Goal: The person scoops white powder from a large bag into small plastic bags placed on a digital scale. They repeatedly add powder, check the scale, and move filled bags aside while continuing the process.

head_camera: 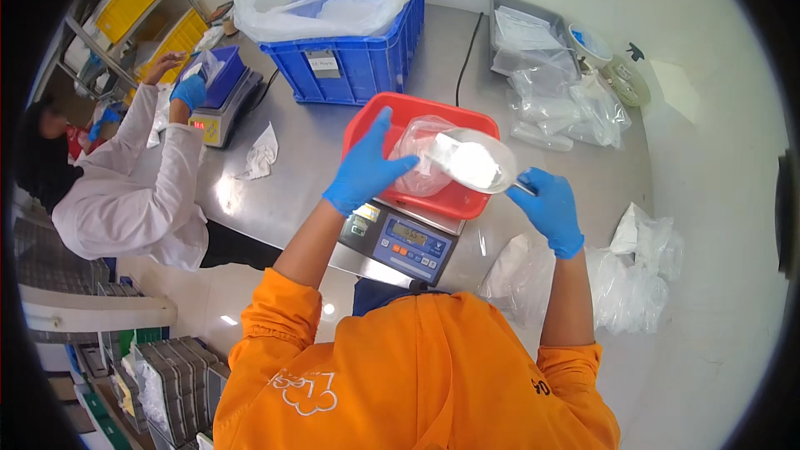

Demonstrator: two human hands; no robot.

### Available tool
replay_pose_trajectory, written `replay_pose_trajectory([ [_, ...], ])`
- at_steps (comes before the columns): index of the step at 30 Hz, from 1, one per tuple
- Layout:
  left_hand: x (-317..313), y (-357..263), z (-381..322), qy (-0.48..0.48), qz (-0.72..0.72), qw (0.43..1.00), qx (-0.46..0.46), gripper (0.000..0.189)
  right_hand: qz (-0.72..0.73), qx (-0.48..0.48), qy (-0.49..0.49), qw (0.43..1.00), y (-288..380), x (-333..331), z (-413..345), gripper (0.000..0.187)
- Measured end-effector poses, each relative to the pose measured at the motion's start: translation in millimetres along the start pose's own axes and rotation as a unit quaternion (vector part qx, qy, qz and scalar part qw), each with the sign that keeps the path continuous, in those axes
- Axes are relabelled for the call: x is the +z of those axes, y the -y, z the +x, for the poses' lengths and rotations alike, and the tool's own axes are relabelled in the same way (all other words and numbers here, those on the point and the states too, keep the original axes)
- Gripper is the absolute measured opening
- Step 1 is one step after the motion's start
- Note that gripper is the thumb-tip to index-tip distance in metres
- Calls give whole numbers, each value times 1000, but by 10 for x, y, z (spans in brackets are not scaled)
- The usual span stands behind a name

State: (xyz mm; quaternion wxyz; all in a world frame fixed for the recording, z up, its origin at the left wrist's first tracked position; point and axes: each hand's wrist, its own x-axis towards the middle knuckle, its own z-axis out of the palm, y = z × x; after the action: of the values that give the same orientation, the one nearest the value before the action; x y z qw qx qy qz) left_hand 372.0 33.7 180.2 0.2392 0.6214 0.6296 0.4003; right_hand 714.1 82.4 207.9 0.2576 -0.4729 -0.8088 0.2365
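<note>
My right hand point(549, 206), in a blue glove, grips the handle of a metal scoop point(484, 159) heaped with white powder. The scoop's mouth is over a clear plastic bag point(420, 159) in a red plastic tray point(481, 117). My left hand point(370, 169), also gloved, is at the bag's left side with thumb and fingers spread; whether it touches the bag is unclear. Under the tray stands a digital scale point(409, 247) with a lit display.
A blue crate point(356, 69), lined with plastic and holding white powder, stands behind. Plastic bags point(556, 103) and a grey tray point(499, 19) lie back right, crumpled bags point(625, 287) at right. A co-worker uses another scale point(232, 106) at left, near a crumpled cloth point(259, 155).
</note>
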Motion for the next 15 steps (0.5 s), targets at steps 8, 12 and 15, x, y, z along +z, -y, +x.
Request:
replay_pose_trajectory([
  [8,249,436,386,184,-29,978,-93,95,-232,-83,44,968,245,408,460,27],
  [12,199,422,407,199,-9,974,-108,84,-208,-93,48,972,251,535,567,28],
  [15,136,445,399,208,-92,968,-103,90,-187,-106,39,976,193,458,534,28],
])
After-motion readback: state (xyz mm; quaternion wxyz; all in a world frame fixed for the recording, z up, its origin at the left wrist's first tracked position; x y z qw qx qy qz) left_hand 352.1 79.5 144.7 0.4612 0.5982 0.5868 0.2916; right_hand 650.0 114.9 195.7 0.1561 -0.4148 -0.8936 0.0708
